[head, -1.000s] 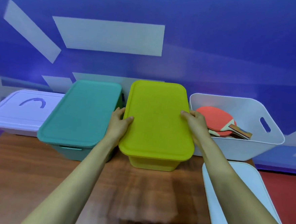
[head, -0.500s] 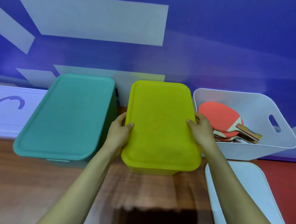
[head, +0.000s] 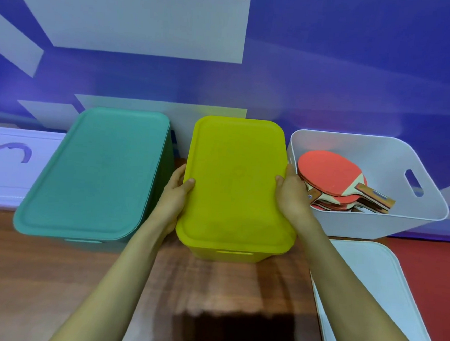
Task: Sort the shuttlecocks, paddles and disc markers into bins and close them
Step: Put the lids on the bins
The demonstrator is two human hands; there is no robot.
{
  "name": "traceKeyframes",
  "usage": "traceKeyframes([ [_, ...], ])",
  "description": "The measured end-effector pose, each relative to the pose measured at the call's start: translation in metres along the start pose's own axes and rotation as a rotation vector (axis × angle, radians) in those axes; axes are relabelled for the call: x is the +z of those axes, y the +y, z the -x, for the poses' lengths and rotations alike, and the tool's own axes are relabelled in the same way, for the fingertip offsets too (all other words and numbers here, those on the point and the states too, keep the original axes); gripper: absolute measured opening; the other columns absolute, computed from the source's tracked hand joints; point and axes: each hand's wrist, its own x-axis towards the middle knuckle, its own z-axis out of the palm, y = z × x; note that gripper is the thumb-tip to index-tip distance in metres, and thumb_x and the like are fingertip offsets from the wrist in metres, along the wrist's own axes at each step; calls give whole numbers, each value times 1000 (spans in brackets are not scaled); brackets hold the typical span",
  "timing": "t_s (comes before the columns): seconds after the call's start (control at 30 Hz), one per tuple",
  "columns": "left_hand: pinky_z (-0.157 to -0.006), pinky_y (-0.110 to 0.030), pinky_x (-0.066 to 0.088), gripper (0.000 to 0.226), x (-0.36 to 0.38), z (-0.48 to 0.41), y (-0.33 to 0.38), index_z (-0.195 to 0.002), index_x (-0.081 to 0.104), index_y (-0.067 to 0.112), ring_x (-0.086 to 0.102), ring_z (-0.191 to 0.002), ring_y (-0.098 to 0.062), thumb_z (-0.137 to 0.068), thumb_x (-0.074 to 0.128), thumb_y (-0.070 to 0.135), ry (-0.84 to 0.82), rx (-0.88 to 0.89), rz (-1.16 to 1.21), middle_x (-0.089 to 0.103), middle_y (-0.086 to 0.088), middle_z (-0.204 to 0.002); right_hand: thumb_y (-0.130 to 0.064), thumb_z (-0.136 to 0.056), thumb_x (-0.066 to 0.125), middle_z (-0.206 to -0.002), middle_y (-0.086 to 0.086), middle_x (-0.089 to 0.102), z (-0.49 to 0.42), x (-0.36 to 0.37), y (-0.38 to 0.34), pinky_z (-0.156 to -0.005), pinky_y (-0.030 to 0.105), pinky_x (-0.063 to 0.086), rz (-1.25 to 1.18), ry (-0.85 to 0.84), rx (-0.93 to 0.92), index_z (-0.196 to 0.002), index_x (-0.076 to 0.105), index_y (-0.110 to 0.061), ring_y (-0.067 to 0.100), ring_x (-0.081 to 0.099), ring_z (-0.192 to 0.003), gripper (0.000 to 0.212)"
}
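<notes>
A yellow-green lid [head: 236, 181] lies flat on the yellow-green bin [head: 232, 254] at the middle of the wooden table. My left hand [head: 174, 193] grips the lid's left edge, thumb on top. My right hand [head: 291, 193] grips its right edge. To the left stands a teal bin with its teal lid [head: 98, 172] on. At the right, an open white bin [head: 374, 223] holds several red paddles [head: 330, 177] with wooden handles. A white lid [head: 385, 301] lies flat on the table at the front right.
A pale lidded box [head: 8, 166] sits at the far left. A blue wall with grey shapes stands right behind the bins. The brown table top [head: 51, 278] stretches in front of the bins, and red floor shows at the right.
The view has drawn closer and tipped down over the bins. Both hands have slid a little nearer along the yellow-green lid's sides, and the lid now sits lower on its bin.
</notes>
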Motion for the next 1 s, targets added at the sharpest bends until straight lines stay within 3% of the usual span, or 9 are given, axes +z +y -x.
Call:
traceKeyframes([
  [0.13,-102,-44,41,44,-6,8,-5,-142,32,33,51,-118,-19,-100,41,23,-41,15,-51,48,4,-134,-13,-99,39,-132,25,48,12,3,2,-87,36,36,-64,-13,-5,-139,31,-1,39,46,-118,42],
  [0.33,-100,-39,41,42,-16,12,-8,-137,40,29,50,-119,-17,-98,44,17,52,102,-134,51,6,-131,-10,-96,46,-126,16,55,19,1,3,-90,35,39,-310,22,0,-127,43,-4,33,51,-116,32],
  [0.4,-104,-39,38,45,-15,11,-6,-140,38,28,48,-122,-15,-98,43,14,48,146,-187,49,7,-135,-7,-96,45,-129,13,54,19,0,4,-94,36,40,-383,52,-10,-132,40,-6,29,51,-117,36],
  [0.6,-108,-44,36,46,-13,11,-2,-143,34,27,46,-125,-16,-99,42,16,41,118,-181,45,6,-141,-7,-98,41,-145,12,42,15,2,5,-106,30,30,-339,30,5,-142,36,-6,27,40,-132,44],
  [0.73,-100,-37,41,45,-13,16,-1,-142,37,24,51,-117,-15,-99,43,14,46,74,-72,50,5,-134,-8,-99,40,-145,11,41,14,4,2,-105,27,30,-321,33,-5,-143,35,-7,27,40,-132,44],
  [0.83,-94,-33,42,45,-13,18,-1,-142,37,25,52,-114,-14,-98,45,16,43,78,-65,51,6,-133,-6,-97,42,-144,10,44,10,7,10,-111,36,31,-442,22,10,-141,39,-7,25,41,-132,44],
  [1.0,-105,-34,34,46,-9,17,-7,-145,29,26,42,-127,-15,-100,40,24,62,172,-252,41,6,-143,-2,-96,43,-141,7,47,8,5,13,-108,42,38,-684,-44,114,-142,38,-11,22,47,-127,46],
])
